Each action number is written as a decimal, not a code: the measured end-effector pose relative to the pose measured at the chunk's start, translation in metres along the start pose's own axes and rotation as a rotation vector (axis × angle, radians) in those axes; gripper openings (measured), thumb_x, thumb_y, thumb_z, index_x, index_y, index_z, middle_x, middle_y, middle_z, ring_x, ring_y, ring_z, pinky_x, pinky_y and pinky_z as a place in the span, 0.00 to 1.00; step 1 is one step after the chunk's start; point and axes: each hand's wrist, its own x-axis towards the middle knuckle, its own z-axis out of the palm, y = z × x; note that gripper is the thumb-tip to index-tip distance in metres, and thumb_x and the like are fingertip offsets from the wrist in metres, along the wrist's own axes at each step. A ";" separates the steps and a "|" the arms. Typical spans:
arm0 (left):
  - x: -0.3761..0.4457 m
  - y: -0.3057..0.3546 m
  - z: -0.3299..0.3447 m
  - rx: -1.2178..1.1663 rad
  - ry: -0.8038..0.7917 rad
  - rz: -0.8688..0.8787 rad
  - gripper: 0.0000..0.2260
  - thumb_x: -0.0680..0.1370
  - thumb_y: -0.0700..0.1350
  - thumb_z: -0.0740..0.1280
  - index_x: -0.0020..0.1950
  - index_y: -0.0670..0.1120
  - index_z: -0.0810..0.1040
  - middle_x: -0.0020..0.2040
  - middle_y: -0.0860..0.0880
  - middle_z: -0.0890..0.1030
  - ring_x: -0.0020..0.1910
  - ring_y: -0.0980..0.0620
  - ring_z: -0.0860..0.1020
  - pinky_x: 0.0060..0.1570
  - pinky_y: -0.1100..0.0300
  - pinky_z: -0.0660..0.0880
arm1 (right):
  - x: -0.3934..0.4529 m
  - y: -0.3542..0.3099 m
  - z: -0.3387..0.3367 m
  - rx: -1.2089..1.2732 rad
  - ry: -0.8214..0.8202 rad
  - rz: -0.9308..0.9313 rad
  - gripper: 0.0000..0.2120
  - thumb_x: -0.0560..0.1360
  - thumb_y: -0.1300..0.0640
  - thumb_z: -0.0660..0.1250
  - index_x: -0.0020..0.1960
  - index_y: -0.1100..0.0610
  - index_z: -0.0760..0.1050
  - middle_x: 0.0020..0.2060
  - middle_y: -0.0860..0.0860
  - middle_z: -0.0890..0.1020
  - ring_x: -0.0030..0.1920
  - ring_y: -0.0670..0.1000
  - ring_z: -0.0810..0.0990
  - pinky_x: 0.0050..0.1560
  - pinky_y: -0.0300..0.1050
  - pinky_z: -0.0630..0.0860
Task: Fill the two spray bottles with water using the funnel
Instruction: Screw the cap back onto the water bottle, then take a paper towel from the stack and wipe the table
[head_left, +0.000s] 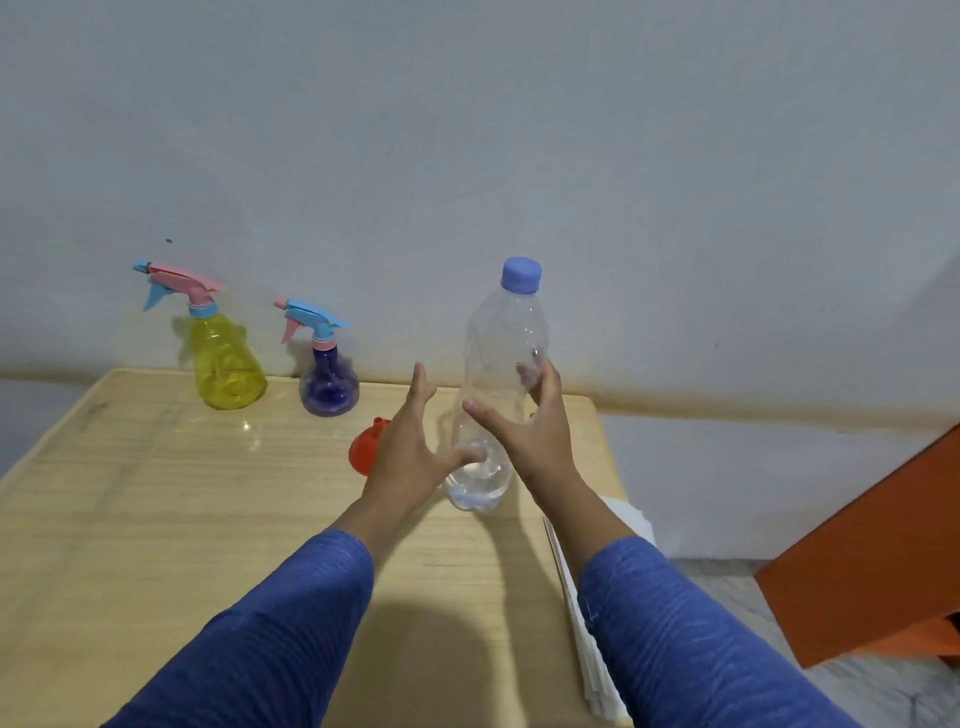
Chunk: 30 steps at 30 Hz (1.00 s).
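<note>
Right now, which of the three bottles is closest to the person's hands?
The clear water bottle with the blue cap; both hands flank it, while the yellow and purple spray bottles stand by the wall.

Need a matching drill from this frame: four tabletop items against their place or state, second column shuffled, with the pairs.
Items:
1. yellow translucent spray bottle
2. purple spray bottle
3. red plastic funnel
4. clear plastic bottle with blue cap

Descriptions:
A. partly hidden behind the left hand
B. farthest left, by the wall
C. between both hands, capped, a little water at the bottom
D. blue trigger head with pink nozzle and trigger

Pairs: 1-B, 2-D, 3-A, 4-C
</note>
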 end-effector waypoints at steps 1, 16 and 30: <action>-0.002 -0.013 -0.002 0.009 0.057 -0.020 0.49 0.66 0.52 0.77 0.77 0.53 0.48 0.72 0.54 0.66 0.66 0.51 0.70 0.61 0.63 0.65 | 0.001 0.002 0.003 -0.006 0.010 -0.010 0.47 0.62 0.52 0.80 0.73 0.47 0.57 0.68 0.47 0.70 0.68 0.44 0.67 0.65 0.39 0.65; 0.047 -0.097 -0.009 0.102 0.208 -0.282 0.17 0.77 0.47 0.66 0.66 0.47 0.73 0.64 0.44 0.75 0.62 0.43 0.72 0.61 0.50 0.71 | 0.029 0.033 0.045 -0.127 0.219 -0.054 0.39 0.65 0.50 0.77 0.70 0.48 0.62 0.60 0.48 0.73 0.59 0.48 0.74 0.57 0.39 0.71; 0.131 -0.103 -0.006 0.054 0.187 -0.171 0.12 0.77 0.47 0.66 0.59 0.48 0.78 0.55 0.45 0.81 0.55 0.46 0.76 0.54 0.55 0.72 | 0.118 0.031 0.078 -0.125 0.266 -0.080 0.37 0.65 0.49 0.77 0.69 0.48 0.62 0.59 0.47 0.72 0.57 0.48 0.74 0.58 0.42 0.72</action>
